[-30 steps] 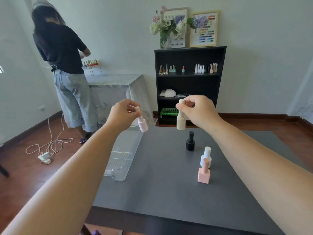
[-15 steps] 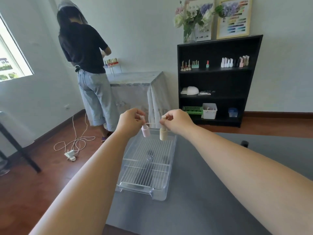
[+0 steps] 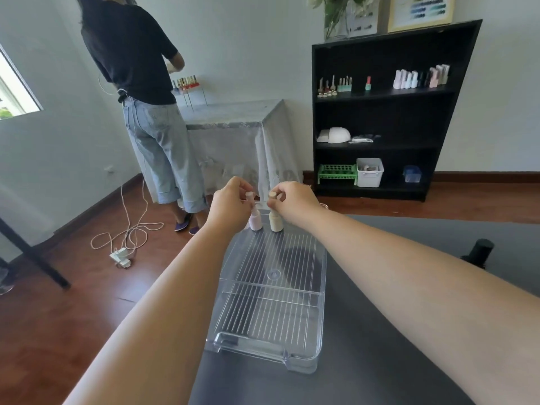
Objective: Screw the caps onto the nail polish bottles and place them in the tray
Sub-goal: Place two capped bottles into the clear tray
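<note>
A dark grey desk (image 3: pixel 394 361) stands on a wooden floor, with a black bookshelf (image 3: pixel 380 118) against the far wall. At the far end of the clear ribbed tray (image 3: pixel 271 317), the left hand (image 3: pixel 230 207) pinches the cap of the pink bottle (image 3: pixel 254 217) and the right hand (image 3: pixel 293 201) pinches the cap of the cream bottle (image 3: pixel 275 219). Both bottles are upright; whether their bases touch the tray floor is unclear. A black bottle (image 3: pixel 479 252) is half hidden behind the right forearm.

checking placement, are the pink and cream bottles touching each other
Apart: the head view shows a strip of clear tray between the pink bottle and the cream bottle.
</note>
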### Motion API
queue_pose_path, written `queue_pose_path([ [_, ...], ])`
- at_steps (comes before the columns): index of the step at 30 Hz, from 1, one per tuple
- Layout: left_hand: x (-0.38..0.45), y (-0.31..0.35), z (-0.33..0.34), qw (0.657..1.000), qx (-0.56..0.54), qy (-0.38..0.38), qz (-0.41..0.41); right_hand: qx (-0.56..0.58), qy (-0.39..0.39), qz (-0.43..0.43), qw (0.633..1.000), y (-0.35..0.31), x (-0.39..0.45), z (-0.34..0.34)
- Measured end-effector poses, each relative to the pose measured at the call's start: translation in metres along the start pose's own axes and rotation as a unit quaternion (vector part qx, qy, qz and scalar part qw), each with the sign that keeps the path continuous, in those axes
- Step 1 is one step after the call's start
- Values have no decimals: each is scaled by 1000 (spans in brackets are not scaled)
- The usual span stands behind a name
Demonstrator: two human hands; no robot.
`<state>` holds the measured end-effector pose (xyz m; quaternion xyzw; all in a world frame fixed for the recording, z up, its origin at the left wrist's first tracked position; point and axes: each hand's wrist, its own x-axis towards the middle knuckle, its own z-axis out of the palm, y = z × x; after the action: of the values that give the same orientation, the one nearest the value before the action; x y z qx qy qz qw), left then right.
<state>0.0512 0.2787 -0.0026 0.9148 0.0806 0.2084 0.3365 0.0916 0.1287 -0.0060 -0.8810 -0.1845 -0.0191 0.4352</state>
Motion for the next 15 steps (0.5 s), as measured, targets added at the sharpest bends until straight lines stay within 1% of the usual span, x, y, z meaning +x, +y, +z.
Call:
queue_pose_path([
  [5,4,-1,2,1000,-2,-1,-8,12,17,15,1000,0,8,12],
  [11,-1,8,-7,999,36,-12,16,23,-31,60,997,-6,5,11],
  [15,-8,24,-22,998,54,9,36,8,-49,55,997,-10,-8,-17],
])
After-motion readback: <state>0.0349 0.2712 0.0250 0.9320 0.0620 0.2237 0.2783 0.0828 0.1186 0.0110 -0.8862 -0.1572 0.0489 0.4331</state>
